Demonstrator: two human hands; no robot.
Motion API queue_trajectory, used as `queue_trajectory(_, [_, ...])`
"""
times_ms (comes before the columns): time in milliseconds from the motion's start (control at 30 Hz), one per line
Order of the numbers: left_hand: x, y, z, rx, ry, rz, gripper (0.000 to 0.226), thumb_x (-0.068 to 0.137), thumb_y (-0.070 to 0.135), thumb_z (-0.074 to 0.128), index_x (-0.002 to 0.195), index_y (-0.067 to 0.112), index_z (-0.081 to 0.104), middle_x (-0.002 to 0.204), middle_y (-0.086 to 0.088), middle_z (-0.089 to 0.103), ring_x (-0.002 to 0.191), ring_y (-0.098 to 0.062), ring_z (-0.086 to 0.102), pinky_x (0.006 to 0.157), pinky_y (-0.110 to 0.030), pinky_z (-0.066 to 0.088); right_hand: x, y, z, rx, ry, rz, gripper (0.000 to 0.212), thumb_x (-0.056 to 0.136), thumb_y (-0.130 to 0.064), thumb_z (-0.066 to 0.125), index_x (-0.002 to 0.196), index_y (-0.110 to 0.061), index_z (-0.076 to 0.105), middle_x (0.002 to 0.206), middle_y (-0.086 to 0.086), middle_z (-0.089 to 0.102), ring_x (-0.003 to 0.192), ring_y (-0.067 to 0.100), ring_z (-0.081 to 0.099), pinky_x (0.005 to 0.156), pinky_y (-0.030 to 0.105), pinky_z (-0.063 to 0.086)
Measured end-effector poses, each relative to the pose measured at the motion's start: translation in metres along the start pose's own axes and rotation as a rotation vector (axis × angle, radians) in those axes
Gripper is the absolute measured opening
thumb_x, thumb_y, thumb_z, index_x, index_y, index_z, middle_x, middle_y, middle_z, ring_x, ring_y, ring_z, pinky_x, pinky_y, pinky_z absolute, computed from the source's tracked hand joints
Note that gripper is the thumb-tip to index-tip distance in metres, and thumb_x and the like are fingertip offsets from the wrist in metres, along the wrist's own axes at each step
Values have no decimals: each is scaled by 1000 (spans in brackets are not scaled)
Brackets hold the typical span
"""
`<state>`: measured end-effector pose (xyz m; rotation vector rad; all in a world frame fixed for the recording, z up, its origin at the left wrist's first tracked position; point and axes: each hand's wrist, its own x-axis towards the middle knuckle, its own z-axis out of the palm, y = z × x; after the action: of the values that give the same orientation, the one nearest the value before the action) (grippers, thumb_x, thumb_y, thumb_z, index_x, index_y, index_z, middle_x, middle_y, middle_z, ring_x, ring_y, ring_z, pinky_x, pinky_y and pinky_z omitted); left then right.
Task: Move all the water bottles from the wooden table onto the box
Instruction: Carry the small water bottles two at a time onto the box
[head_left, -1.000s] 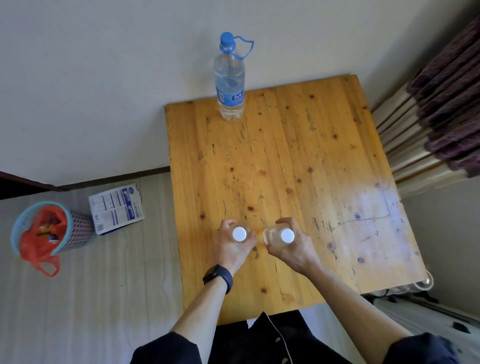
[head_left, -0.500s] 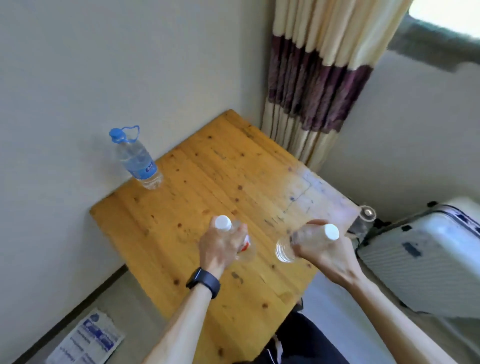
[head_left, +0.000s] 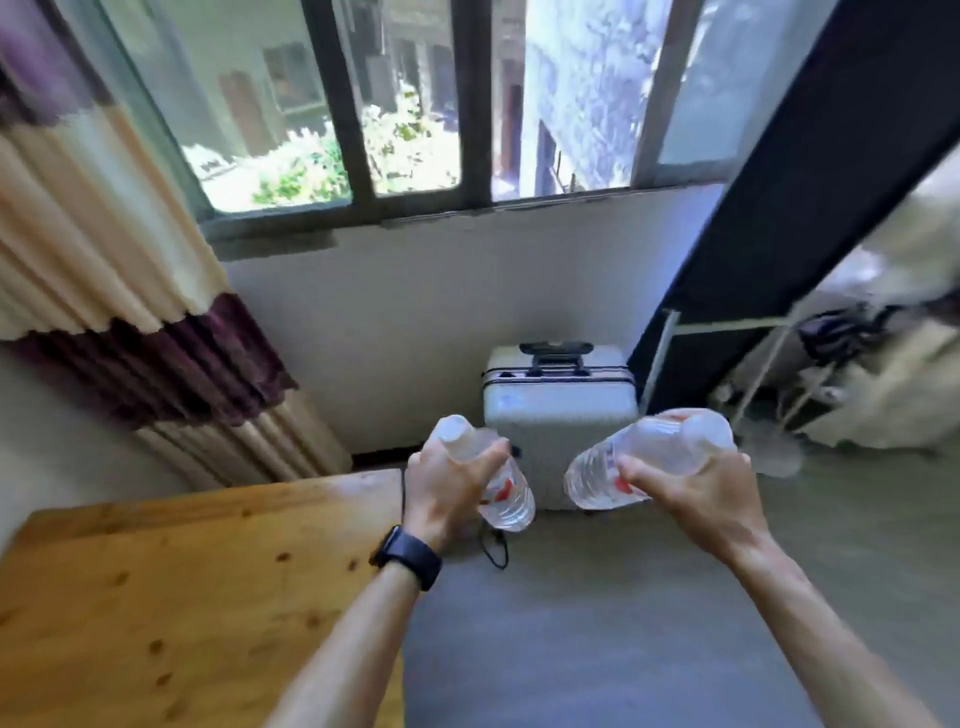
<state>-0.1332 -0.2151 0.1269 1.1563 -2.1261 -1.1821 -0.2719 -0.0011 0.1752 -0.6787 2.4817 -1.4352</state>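
Observation:
My left hand (head_left: 449, 486) grips a small clear water bottle (head_left: 506, 493) with a red label, tilted, held just past the right edge of the wooden table (head_left: 182, 582). A second clear bottle (head_left: 644, 457), lying almost sideways in the air, is gripped by my right hand (head_left: 691, 493). Both bottles hover in front of a white hard-shell suitcase, the box (head_left: 558, 415), which stands upright on the floor against the wall under the window. The large blue-capped bottle is out of view.
A cream and purple curtain (head_left: 130, 312) hangs at the left beside the table. A dark panel (head_left: 779, 208) leans at the right, with a white rack and clutter (head_left: 831, 384) behind it. Grey floor (head_left: 597, 623) stretches between me and the suitcase.
The view has swung right from the table to the window and suitcase. Both hands have carried their bottles off the table and toward the suitcase.

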Motion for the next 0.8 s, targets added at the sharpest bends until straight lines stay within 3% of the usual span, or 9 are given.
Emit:
queue_trajectory(67, [-3,47,58,-22,-122,57,52,64,67,61,77,17,71,65,10,68,65,-5,64,63,-27,47,2,28,-57,-6,117,64,49,58,-40,93,96,-29,64,83,-19,66,81,-4,62,65,14,44])
queue_trajectory(133, [-8,90,114,-28,-227,124,43,69,62,64,73,19,70,67,9,71,67,-8,66,64,-30,53,4,59,-113,21,218,134,53,49,-53,83,94,-32,64,82,-19,66,81,3,63,69,22,46])
queue_trajectory(233, [-23,152,196,-25,-342,260,35,74,53,65,71,18,63,68,4,68,69,-16,65,66,-37,54,9,110,-196,33,316,207,48,48,-53,79,91,-36,64,85,-15,70,84,8,67,76,30,50])
queue_trajectory(333, [-42,216,269,-53,-459,337,29,75,52,65,74,24,68,75,12,70,72,-1,63,62,-19,46,11,157,-272,21,427,247,49,49,-53,80,91,-34,65,85,-13,71,84,13,68,75,33,53])
queue_trajectory(400, [-51,251,308,-47,-509,384,30,72,58,61,79,31,71,79,17,70,78,2,64,66,-17,46,12,178,-312,-7,484,267,49,50,-53,79,92,-32,65,84,-14,70,83,15,68,71,31,51])
queue_trajectory(467, [-63,293,358,-13,-570,456,37,68,64,57,82,33,71,82,15,71,81,-2,65,72,-24,51,11,205,-359,-7,563,306,50,50,-53,78,93,-31,65,85,-13,70,82,15,68,70,29,49])
queue_trajectory(667, [-97,398,505,35,-735,581,43,66,64,60,82,25,66,78,7,70,79,-13,65,69,-33,52,-10,278,-472,-96,747,489,61,52,-58,78,103,-28,63,88,-18,70,83,2,65,64,18,45])
queue_trajectory(800, [-128,458,593,26,-873,664,45,64,64,60,82,23,68,77,8,70,78,-13,65,71,-33,53,-19,315,-542,-155,842,571,41,65,-48,85,95,-28,66,83,-24,69,81,-5,64,64,17,45])
